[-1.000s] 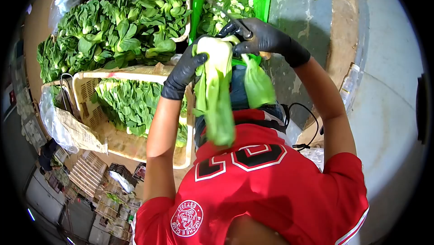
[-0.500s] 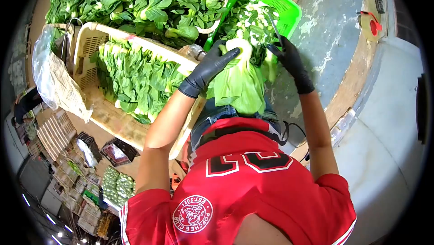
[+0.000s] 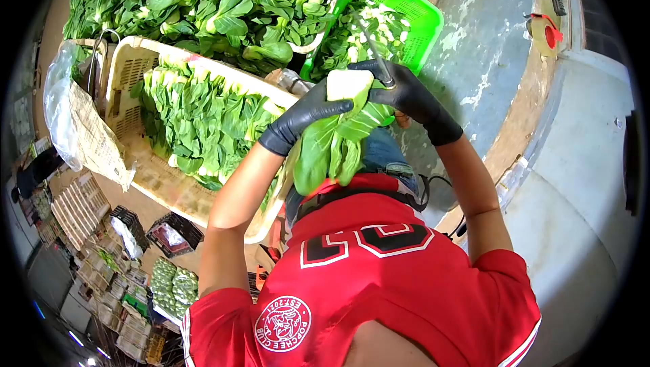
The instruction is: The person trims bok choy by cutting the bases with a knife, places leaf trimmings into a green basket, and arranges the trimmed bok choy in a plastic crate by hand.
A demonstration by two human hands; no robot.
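Note:
A bok choy hangs leaves-down in front of my body, its pale base turned up. My left hand is closed around its left side, thumb across the stalks. In my right hand is a knife, its blade angled up and away. The right fingers reach over to the bok choy's base and touch it. Just beyond both hands stands a green plastic basket holding cut leaves and pale trimmings.
At left, a yellowish crate holds rows of bok choy. A large heap of bok choy lies behind it. A plastic bag drapes over the crate's corner. A red tape dispenser sits at the right. Another person is far left.
The right hand has come in from the right to the bok choy, bringing the knife along. The bok choy has tilted and turned, its leaves swinging left.

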